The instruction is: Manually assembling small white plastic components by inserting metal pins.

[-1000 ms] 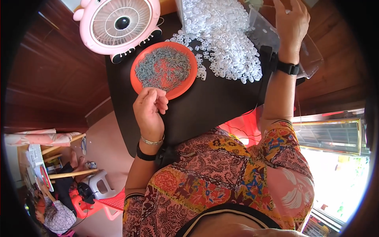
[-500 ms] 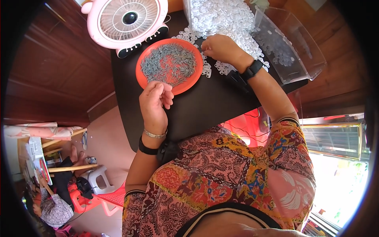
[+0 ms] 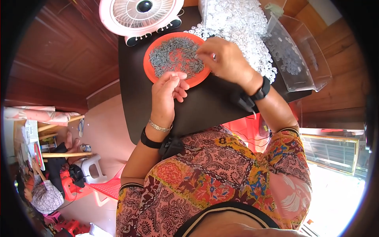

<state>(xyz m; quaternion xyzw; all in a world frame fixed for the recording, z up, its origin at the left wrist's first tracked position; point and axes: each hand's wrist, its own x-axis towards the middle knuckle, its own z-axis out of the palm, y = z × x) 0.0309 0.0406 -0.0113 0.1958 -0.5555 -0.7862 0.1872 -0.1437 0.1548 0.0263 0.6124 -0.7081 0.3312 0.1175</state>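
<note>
right hand (image 3: 223,59) is reaching over the orange plate (image 3: 151,73), its fingertips pinched down into the heap of small grey pieces (image 3: 173,55) near the plate's right side; whether a piece is already caught between thumb and forefinger is too small to tell. left hand (image 3: 167,93) is resting at the plate's near rim, fingers curled loosely inward, and i cannot tell if it is holding anything. the plate is sitting on the dark tabletop (image 3: 205,110), just in front of a pink desk fan (image 3: 140,15), with a spread of white plastic rings (image 3: 237,23) lying beside it and a clear plastic bin (image 3: 304,59) at the tabletop's right edge. for picking well, it looks wise to be pinching one grey piece at a time from the heap's loose edge, lifting straight up so neighbours are not dragging over the rim. left hand is best steadying the plate, since a nudge could be sliding it toward the rings.
</note>
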